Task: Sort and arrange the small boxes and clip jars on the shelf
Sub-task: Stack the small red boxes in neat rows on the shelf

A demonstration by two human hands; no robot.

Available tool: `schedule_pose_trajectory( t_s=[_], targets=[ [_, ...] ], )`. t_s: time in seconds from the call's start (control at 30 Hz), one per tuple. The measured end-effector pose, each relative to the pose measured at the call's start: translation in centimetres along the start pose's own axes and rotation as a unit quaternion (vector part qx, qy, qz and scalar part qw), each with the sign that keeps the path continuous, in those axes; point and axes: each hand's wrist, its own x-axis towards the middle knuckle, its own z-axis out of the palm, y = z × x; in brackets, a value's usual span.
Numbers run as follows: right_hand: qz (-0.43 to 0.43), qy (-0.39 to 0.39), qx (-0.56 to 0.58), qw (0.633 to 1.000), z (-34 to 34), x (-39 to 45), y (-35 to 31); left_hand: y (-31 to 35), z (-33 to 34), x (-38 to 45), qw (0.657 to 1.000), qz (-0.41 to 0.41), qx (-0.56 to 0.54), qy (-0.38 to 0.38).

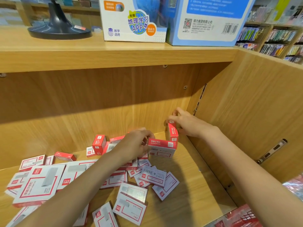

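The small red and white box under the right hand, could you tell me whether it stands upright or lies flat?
Upright: the small red and white box stands on end near the shelf's back corner, gripped from above by the right hand.

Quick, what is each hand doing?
Left hand: pinches the flat red-and-white cardboard box.
Right hand: grips the upright red cardboard box.

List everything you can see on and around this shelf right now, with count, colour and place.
small boxes: many, red and white, scattered on the lower shelf
lying box: one, red-white, back right of shelf
upright box: one, red, behind the lying box
globe cartons: two, white and blue, top shelf
stand base: one, dark, top shelf left
left hand: fingers grip the lying box
right hand: fingers hold the upright box
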Motion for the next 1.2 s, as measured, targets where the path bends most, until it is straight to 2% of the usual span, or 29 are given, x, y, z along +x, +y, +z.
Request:
schedule_pose_trajectory(
  t_s=[0.03, 0.13, 0.3, 0.37, 0.5, 0.6, 0.67, 0.77, 0.83, 0.97, 1.03, 1.07, 1.13, 1.2],
  targets=[
    [-0.009, -0.017, -0.006, 1.000, -0.1, -0.1, 0.3, 0.0, 0.0, -0.1, 1.000, 0.000, -0.002, 0.002],
    [0.057, -0.031, 0.035, 0.997, -0.2, -0.8, 0.5, 0.0, 0.0, -0.1, 1.000, 0.003, 0.002, 0.005],
    [0.111, 0.016, 0.030, 0.993, 0.1, -1.3, 0.2, 0.1, -0.2, -0.2, 1.000, 0.008, 0.018, -0.017],
    [0.147, 0.062, 0.099, 0.982, -0.3, -1.1, -0.1, 0.2, -0.2, -0.1, 1.000, 0.006, 0.018, -0.019],
    [0.199, 0.122, 0.323, 0.917, -1.0, -1.0, -0.7, 0.0, 0.1, 0.1, 1.000, -0.014, 0.011, -0.004],
    [0.177, 0.138, 0.501, 0.836, -1.5, -1.6, -1.2, 0.0, 0.3, 0.3, 1.000, -0.030, -0.005, 0.010],
    [0.142, 0.129, 0.565, 0.803, -1.9, -2.1, -1.5, 0.0, 0.5, 0.4, 0.999, -0.030, 0.005, 0.011],
    [0.099, 0.137, 0.583, 0.795, -2.4, -2.8, -1.8, 0.1, 0.6, 0.6, 0.999, -0.044, -0.019, 0.010],
    [0.065, 0.158, 0.599, 0.782, -2.2, -2.9, -2.2, 0.2, 0.6, 0.9, 0.993, -0.064, -0.094, 0.022],
    [0.016, 0.188, 0.623, 0.759, -1.3, -2.3, -3.4, 0.8, 0.8, 2.4, 0.964, -0.065, -0.241, 0.093],
    [0.016, 0.209, 0.611, 0.763, -1.3, -2.1, -3.4, 0.8, 0.7, 2.8, 0.953, -0.056, -0.274, 0.113],
    [0.017, 0.230, 0.581, 0.780, -1.3, -2.0, -3.2, 0.7, 0.7, 2.9, 0.953, -0.041, -0.272, 0.125],
    [0.033, 0.273, 0.467, 0.841, -1.2, -1.9, -2.6, 0.6, 0.3, 3.0, 0.951, -0.010, -0.267, 0.158],
    [0.079, 0.272, 0.388, 0.877, -0.6, -1.9, -2.2, 0.5, -0.1, 3.1, 0.957, 0.006, -0.229, 0.178]
  ],
)
